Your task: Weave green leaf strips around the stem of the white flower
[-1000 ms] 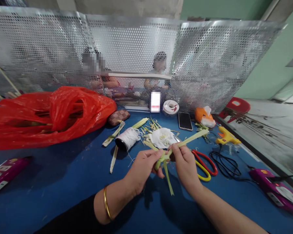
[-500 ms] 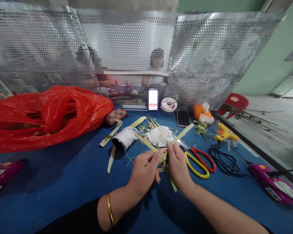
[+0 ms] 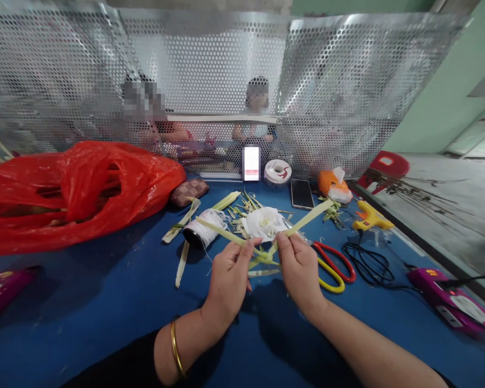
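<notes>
Pale green leaf strips point(image 3: 265, 257) cross and loop together between my two hands, above the blue table. My left hand point(image 3: 231, 274) is closed, pinching a strip between thumb and fingers; its end sticks out to the upper left over the thread spool point(image 3: 205, 227). My right hand point(image 3: 300, 265) is closed on another strip, whose long end point(image 3: 313, 215) points to the upper right. Scissors point(image 3: 334, 264) with one red and one yellow handle lie just beyond my right hand, their blades partly hidden. A white tissue point(image 3: 262, 223) with small pale scraps lies behind the strips.
At left is a red plastic bag point(image 3: 76, 199); a checkered pouch point(image 3: 189, 192) is beside it. Along the back stand a lit phone point(image 3: 251, 163) and a ribbon roll point(image 3: 277, 172). A dark phone point(image 3: 302, 194), a yellow glue gun point(image 3: 372, 215) and a purple device point(image 3: 448, 302) are at right.
My hands have moved apart, drawing the strips outward, so the crossing between them now shows. The strip ends reach farther left and right. The view has shifted slightly.
</notes>
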Available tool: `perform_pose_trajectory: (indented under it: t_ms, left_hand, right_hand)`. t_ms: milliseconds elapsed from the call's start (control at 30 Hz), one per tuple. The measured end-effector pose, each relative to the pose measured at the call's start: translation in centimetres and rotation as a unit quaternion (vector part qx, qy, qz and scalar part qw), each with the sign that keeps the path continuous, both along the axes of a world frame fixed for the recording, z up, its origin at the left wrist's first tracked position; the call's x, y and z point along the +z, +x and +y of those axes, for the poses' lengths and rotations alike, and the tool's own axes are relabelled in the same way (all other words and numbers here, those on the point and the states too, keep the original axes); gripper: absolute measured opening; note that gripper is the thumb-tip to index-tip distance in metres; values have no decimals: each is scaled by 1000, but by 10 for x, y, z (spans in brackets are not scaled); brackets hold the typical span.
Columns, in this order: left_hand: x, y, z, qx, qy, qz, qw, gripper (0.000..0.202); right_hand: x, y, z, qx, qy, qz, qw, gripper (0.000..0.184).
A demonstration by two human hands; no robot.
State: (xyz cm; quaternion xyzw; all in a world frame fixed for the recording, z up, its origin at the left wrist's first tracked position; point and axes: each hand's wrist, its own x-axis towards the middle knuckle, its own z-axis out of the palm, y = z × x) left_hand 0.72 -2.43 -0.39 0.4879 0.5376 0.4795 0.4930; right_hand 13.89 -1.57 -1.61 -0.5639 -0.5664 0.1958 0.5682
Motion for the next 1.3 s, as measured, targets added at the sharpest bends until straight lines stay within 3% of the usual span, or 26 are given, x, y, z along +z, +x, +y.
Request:
perform_pose_trajectory:
  t_ms: [200, 433, 633, 833, 967, 1033, 1167, 1233, 1300]
  left_hand:
    - [1, -1, 3, -6, 6, 16, 1000, 49]
    - [-3, -2, 2, 23, 34, 40, 998, 52]
    - [-1, -3, 5, 43, 75, 89, 992, 46]
    - [-2, -5, 7, 23, 104, 135, 985, 35]
    - [-6, -7, 9, 10, 109, 172, 979, 39]
    - [-6, -8, 9, -7, 103, 202, 974, 41]
    - [-1, -9, 8, -31, 149, 257, 954, 33]
    - [2, -8, 8, -43, 158, 234, 958, 31]
    - [3, -6, 9, -59, 114, 148, 981, 25]
  right_hand:
    - [3, 6, -2, 9, -12, 23, 1000, 32]
    - [2, 7, -2, 6, -45, 122, 991, 31]
    - [6, 4, -4, 142, -102, 200, 964, 36]
    - [11, 1, -5, 218, -172, 227, 933, 31]
    - [8, 0, -4, 270, -194, 263, 906, 25]
    - [6, 0, -3, 251, -184, 253, 916, 24]
    - [2, 3, -2, 174, -128, 163, 963, 21]
    - [1, 5, -4, 148, -85, 92, 981, 20]
    - [-1, 7, -6, 116, -38, 16, 992, 18]
